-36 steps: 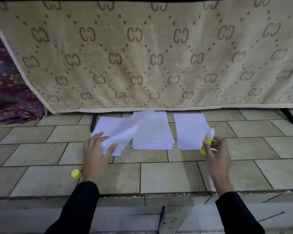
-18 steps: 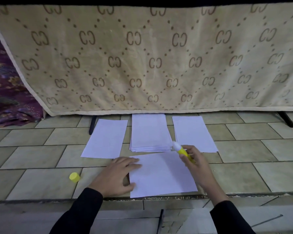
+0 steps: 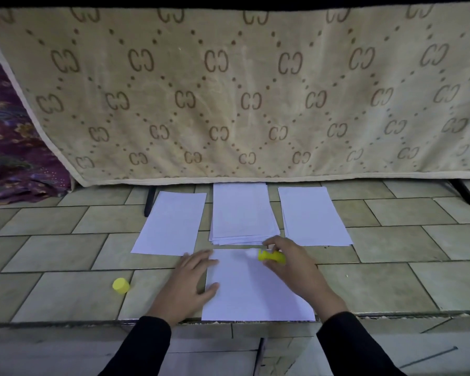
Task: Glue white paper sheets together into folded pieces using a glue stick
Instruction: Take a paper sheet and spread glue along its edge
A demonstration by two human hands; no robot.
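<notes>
1. Working sheet: one white paper sheet [image 3: 253, 289] lies flat on the tiled surface [image 3: 65, 289], its near edge at the front edge of the surface.
2. Left hand [image 3: 189, 283]: released, palm down, fingers spread. It rests flat on the tiles with fingertips and thumb on the left edge of the working sheet. It grasps nothing.
3. Right hand [image 3: 291, 261]: the grip is clenched around a yellow glue stick [image 3: 272, 256]. The stick lies nearly level, its tip pointing left, at the far edge of the working sheet. Whether the tip touches the paper cannot be told.
4. Cap: a yellow cap [image 3: 120, 286] stands on the tiles, well apart from the left hand, to its left.
5. Paper supply, far side of the working sheet:
   - a single sheet [image 3: 171, 222] at left;
   - a paper stack [image 3: 242, 213] in the middle, its near edge just beyond the glue stick;
   - a further pile [image 3: 312, 215] at right.
6. Background: a beige patterned blanket [image 3: 228, 90] hangs behind the papers. A purple cloth [image 3: 11, 147] lies at far left.
7. Both forearms wear black sleeves [image 3: 144, 346].
</notes>
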